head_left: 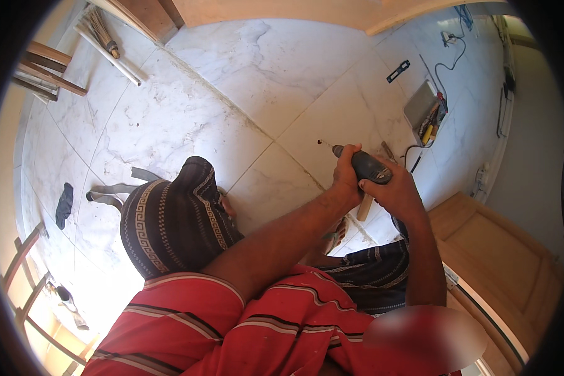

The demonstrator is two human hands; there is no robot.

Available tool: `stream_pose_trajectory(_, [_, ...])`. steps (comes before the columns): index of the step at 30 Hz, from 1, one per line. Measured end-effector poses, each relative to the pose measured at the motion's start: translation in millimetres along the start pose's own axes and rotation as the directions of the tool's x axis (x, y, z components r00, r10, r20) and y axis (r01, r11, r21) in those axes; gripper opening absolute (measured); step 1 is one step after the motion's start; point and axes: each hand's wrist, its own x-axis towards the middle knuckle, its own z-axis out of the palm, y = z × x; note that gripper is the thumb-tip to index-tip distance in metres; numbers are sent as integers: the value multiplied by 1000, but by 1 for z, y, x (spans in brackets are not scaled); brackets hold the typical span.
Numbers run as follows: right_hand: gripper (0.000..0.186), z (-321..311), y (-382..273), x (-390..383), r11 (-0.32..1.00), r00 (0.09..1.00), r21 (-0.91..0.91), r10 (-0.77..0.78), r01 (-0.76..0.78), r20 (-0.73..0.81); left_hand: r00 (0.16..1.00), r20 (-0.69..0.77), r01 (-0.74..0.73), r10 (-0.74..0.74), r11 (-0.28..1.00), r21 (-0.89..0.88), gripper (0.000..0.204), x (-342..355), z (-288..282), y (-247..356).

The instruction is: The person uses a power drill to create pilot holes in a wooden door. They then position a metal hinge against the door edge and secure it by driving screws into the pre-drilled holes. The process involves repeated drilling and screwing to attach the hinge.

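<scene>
A dark power drill [371,167] is held in both my hands, tilted with its thin bit toward the upper left, where a small dark hole or spot [319,141] shows on the marble-look floor [244,75]. My left hand [346,178] is closed round the drill's front lower part. My right hand [395,194] wraps round its rear body, thumb across it. Whether the bit touches anything I cannot tell. A narrow wooden piece [365,210] shows below the drill, partly hidden. My knees, in dark patterned cloth [166,225], are bent beneath my arms.
An open toolbox [413,109], a small level [398,71] and cables [464,19] lie at the upper right. A broom [100,34], a pipe [122,69] and wooden legs [56,75] are at the upper left. A dark cloth [64,205] lies left; a wooden panel [501,250] stands right.
</scene>
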Motion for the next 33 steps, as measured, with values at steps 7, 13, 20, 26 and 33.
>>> stream_pose_trajectory(7, [62, 2, -3, 3, 999, 1000, -31, -9, 10, 17, 1000, 28, 14, -13, 999, -38, 41, 10, -8, 0])
stream_pose_trajectory(13, [60, 1, -9, 3, 998, 1000, -69, -6, 6, 9, 999, 29, 21, -20, 999, -44, 39, 14, -9, 2])
stream_pose_trajectory(20, [60, 2, -15, 3, 999, 1000, -29, 14, -14, 11, 1000, 27, 11, -10, 999, -48, 37, 11, -6, 5])
stream_pose_trajectory(26, [60, 2, -14, 1, 999, 1000, -50, -7, 6, -18, 997, 73, 22, -19, 999, -37, 37, 7, -5, 7])
stream_pose_trajectory(33, [59, 0, -15, -6, 996, 997, -85, -43, 36, -72, 991, 112, 69, -71, 997, 24, 38, -4, 13, 13])
